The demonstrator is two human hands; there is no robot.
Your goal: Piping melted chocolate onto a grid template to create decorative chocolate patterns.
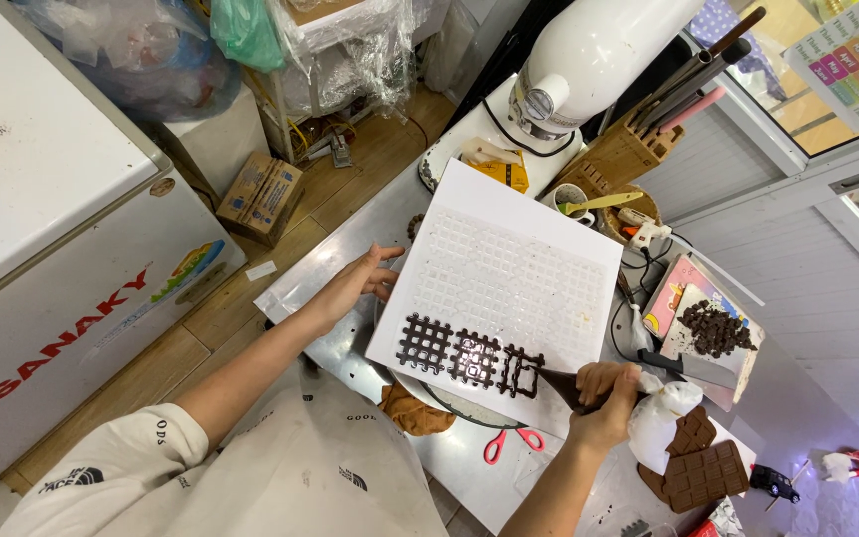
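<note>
Chocolate lattices (469, 356) fill the near edge of the white grid mould (509, 283) on the table (350, 264), so the right hand (603, 398), fingers clamped on the piping bag (638, 408), should squeeze evenly along each groove while the left hand (360, 281), fingers loosely spread, steadies the mould's far-left edge.

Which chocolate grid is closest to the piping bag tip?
The rightmost chocolate grid, the third along the near edge of the white sheet. The piping bag in the right hand touches it; the other two sit further left.
</note>
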